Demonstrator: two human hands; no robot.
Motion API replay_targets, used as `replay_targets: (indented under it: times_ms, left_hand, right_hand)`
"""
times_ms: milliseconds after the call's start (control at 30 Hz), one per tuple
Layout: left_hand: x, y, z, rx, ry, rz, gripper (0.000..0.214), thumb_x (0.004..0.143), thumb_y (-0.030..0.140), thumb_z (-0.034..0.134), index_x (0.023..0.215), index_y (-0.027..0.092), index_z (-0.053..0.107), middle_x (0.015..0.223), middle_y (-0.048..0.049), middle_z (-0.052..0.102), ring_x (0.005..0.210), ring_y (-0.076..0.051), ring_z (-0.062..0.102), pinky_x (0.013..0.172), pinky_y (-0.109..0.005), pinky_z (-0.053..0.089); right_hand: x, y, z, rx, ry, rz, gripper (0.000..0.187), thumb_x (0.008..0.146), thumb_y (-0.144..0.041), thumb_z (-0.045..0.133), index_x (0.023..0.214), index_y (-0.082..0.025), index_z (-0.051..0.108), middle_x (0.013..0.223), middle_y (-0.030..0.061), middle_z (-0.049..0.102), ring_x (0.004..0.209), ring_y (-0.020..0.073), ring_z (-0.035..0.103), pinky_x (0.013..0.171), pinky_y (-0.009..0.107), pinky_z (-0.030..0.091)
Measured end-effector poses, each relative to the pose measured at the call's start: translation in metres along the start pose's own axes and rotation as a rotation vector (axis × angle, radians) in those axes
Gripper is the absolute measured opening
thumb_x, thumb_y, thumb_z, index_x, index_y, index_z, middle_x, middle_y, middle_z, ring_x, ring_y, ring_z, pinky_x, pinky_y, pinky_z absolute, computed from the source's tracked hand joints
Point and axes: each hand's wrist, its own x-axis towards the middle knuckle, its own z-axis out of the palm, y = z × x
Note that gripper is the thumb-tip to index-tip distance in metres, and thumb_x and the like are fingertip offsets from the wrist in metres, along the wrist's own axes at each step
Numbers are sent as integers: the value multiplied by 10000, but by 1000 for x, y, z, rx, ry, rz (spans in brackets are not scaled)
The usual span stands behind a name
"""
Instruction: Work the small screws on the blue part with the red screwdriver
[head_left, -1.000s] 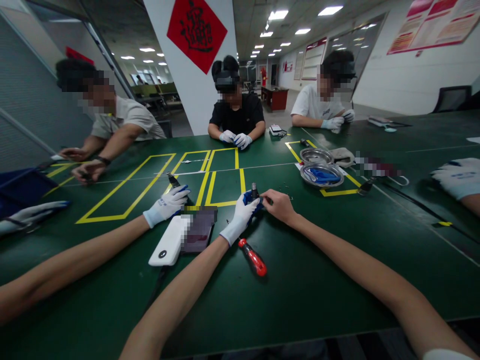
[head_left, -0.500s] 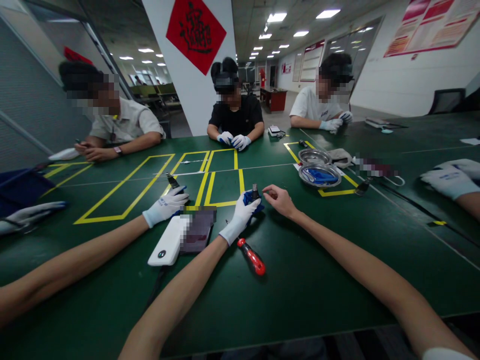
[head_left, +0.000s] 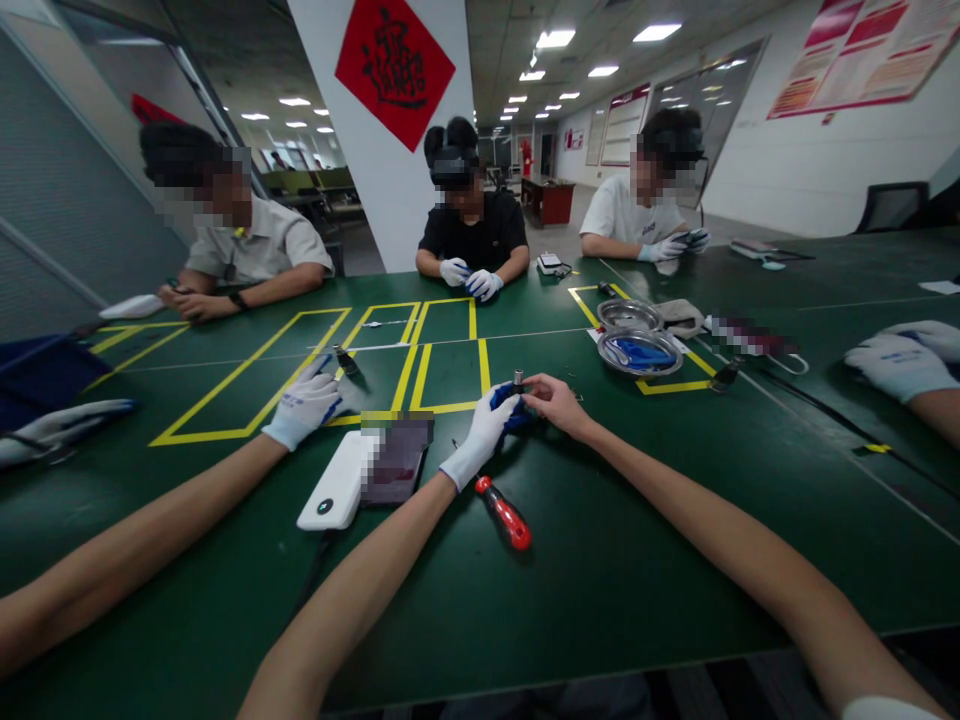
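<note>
In a white glove with blue palm, my left hand is closed around a small dark cylindrical part with a metal top. My bare right hand meets it from the right, thumb and fingers pinched at the part's side. What the part is, I cannot make out. Below my left hand a red and black screwdriver lies on the green table. Left of my wrist are a white power bank and a dark phone.
A co-worker's gloved hand rests at left, near a dark part standing on the table. Metal bowls at right hold something blue. Yellow tape marks rectangles. Several people sit around the table; a dark blue bin is far left.
My right hand has moved left and closed on the part in my left hand. The co-worker's gloved hand at left has let go of its dark part and drawn back left.
</note>
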Motion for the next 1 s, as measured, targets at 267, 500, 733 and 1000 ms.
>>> replay_targets:
  times_ms: [267, 500, 733, 1000]
  left_hand:
    - [7, -10, -5, -76, 48, 20, 405, 664, 379, 740, 960, 156, 574, 885, -29, 624, 779, -136, 597, 794, -326, 503]
    - [14, -16, -11, 5, 67, 84, 360, 644, 373, 751, 866, 147, 579, 822, -12, 604, 739, -120, 562, 777, -294, 481]
    - [7, -10, -7, -33, 29, -17, 467, 651, 398, 752, 1014, 172, 565, 943, -38, 606, 766, -136, 577, 737, -329, 511]
    - [11, -6, -15, -15, 27, -11, 444, 617, 346, 771, 964, 163, 561, 897, -27, 604, 745, -130, 575, 746, -329, 510]
  right_hand:
    - [-5, -5, 9, -109, 72, -61, 225, 811, -342, 574, 960, -181, 526, 727, -14, 599, 632, 129, 579, 585, 251, 476]
    - [-30, -47, 26, -548, -118, -393, 97, 873, -248, 519, 923, -179, 567, 725, -2, 608, 611, 120, 554, 607, 241, 451]
    - [-79, -84, 48, -949, -653, -969, 276, 876, -124, 530, 1135, -201, 583, 1266, 97, 574, 1162, 223, 524, 839, 336, 466]
    - [-88, -61, 36, -648, -431, -954, 196, 842, -228, 601, 1035, -217, 565, 1060, 78, 676, 909, 164, 646, 728, 279, 508]
